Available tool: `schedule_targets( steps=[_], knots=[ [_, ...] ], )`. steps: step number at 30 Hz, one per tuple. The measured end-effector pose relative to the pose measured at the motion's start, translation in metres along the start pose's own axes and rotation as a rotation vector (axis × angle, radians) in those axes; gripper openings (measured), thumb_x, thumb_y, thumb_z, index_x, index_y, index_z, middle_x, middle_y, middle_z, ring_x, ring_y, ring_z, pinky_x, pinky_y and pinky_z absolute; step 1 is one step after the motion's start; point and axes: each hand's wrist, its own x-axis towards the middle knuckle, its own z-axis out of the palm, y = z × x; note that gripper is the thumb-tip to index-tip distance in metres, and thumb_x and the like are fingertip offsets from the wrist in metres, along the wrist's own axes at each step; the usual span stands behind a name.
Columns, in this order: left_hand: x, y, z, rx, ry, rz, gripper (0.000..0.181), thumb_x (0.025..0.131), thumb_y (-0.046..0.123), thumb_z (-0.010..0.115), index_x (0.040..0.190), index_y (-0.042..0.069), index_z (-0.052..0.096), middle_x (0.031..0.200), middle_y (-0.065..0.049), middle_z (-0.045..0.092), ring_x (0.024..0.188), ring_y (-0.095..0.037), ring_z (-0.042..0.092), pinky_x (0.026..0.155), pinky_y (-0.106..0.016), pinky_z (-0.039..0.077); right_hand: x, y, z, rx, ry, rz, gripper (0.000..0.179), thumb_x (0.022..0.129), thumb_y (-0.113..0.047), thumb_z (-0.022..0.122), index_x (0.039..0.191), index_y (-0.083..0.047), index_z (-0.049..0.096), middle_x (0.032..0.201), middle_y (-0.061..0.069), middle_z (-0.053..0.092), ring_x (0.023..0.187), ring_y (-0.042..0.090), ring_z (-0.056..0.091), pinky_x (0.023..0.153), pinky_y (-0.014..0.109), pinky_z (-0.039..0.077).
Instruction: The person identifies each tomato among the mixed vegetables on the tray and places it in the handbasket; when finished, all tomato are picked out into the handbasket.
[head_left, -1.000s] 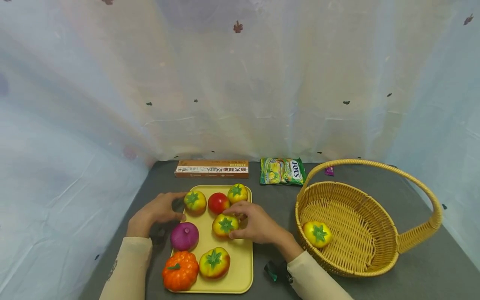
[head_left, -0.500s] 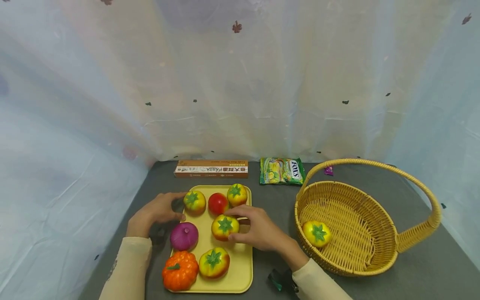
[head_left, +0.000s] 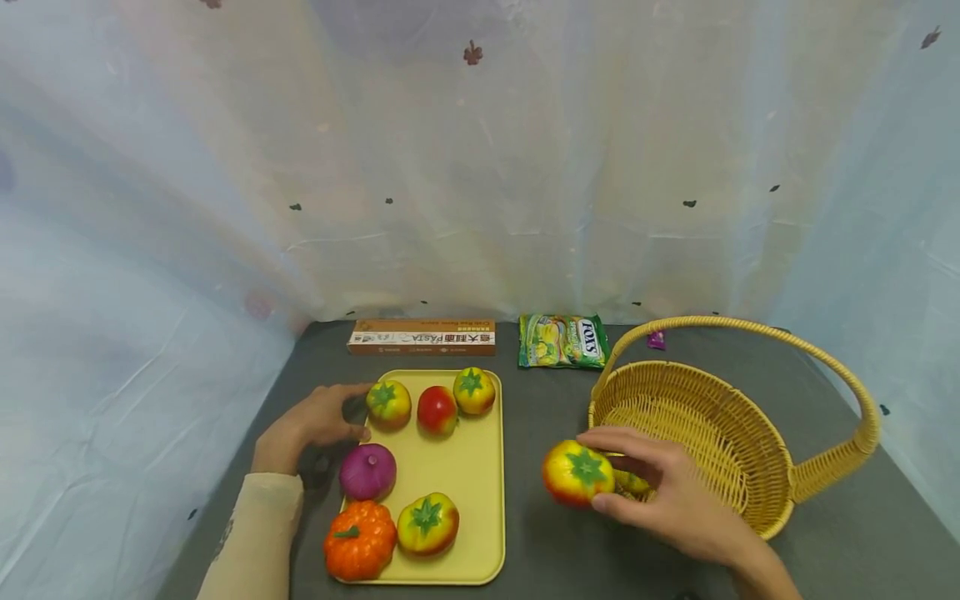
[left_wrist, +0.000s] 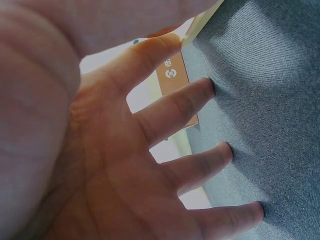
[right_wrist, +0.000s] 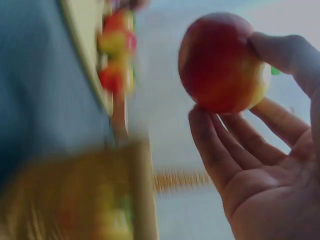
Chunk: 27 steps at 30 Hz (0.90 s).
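Observation:
My right hand [head_left: 671, 492] pinches a yellow-and-red toy persimmon [head_left: 576, 473] with a green leaf top. It is in the air between the yellow tray [head_left: 472, 475] and the wicker basket [head_left: 697, 408]; the right wrist view shows thumb and fingertips on the persimmon [right_wrist: 222, 62]. Another persimmon inside the basket is mostly hidden behind that hand. At the tray's left edge rests my left hand [head_left: 315, 421], fingers spread in the left wrist view. On the tray lie several toys: persimmons, a red round fruit [head_left: 437, 410], a purple onion [head_left: 368, 472] and an orange pumpkin [head_left: 360, 542].
A pasta box [head_left: 422, 337] lies along the back of the grey table [head_left: 540, 400]. Beside it is a green snack packet [head_left: 564, 341]. A small purple wrapper [head_left: 656, 340] lies behind the basket's tall arched handle [head_left: 720, 323]. A pale curtain [head_left: 480, 167] hangs behind.
My right hand has lifted the persimmon off the middle of the tray and carried it right, to the basket's near-left side. The red fruit has tipped slightly. My left hand has stayed put.

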Motion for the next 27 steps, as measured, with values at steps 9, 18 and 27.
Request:
schedule_targets(
  steps=[9,18,27],
  knots=[
    [-0.002,0.001,-0.001,-0.002,-0.002,0.004,0.088,0.085,0.032,0.095,0.161,0.012,0.056,0.155,-0.029,0.060,0.143,-0.057,0.052,0.115,-0.077,0.043,-0.065,0.024,-0.076,-0.310,0.061,0.301,0.050,0.098,-0.014,0.084,0.146,-0.016,0.069,0.143,-0.004,0.071,0.119,-0.014,0.063,0.087,0.016,0.062],
    [-0.002,0.001,-0.001,0.000,0.001,0.015,0.087,0.085,0.031,0.095,0.161,0.011,0.056,0.155,-0.029,0.060,0.143,-0.057,0.053,0.115,-0.077,0.044,-0.062,0.040,-0.076,-0.303,-0.111,0.364,0.045,0.102,-0.026,0.080,0.144,-0.012,0.070,0.143,0.016,0.071,0.118,-0.015,0.060,0.086,0.017,0.062],
    [-0.003,0.002,-0.001,-0.005,0.001,0.015,0.087,0.086,0.031,0.094,0.161,0.012,0.056,0.156,-0.029,0.059,0.145,-0.060,0.050,0.115,-0.079,0.042,-0.037,0.039,-0.051,-0.336,0.016,0.345,0.048,0.094,-0.034,0.089,0.137,-0.019,0.075,0.139,0.009,0.074,0.118,0.014,0.076,0.089,0.027,0.066]
  ],
)
